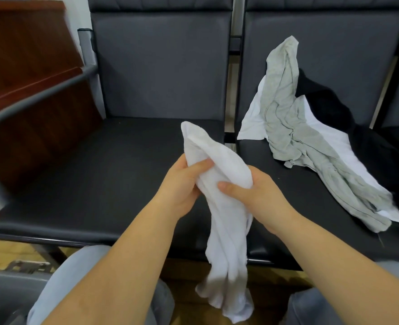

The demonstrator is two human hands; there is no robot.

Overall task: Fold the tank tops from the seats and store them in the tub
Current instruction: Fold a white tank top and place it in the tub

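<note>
Head view: both hands hold a bunched white top (226, 207) above the front edge of the left seat (100, 184). The left hand (182, 184) grips the cloth from the left with its thumb laid across the fabric; the right hand (257, 193) grips it from the right, thumb pressed into the folds. The top's upper end sticks up above the hands, and its long lower end hangs down past the seat's front edge, between the person's knees.

On the right seat (287, 195) lies a loose heap: a grey top (285, 109) draped from the backrest down toward the seat's front right corner, over a white top (252, 120) that shows at the heap's left edge, with a black top (329, 106) just beside them on the right.

A metal armrest (30, 99) curves along the left seat's left edge, with a brown wooden cabinet (30, 55) behind it.
</note>
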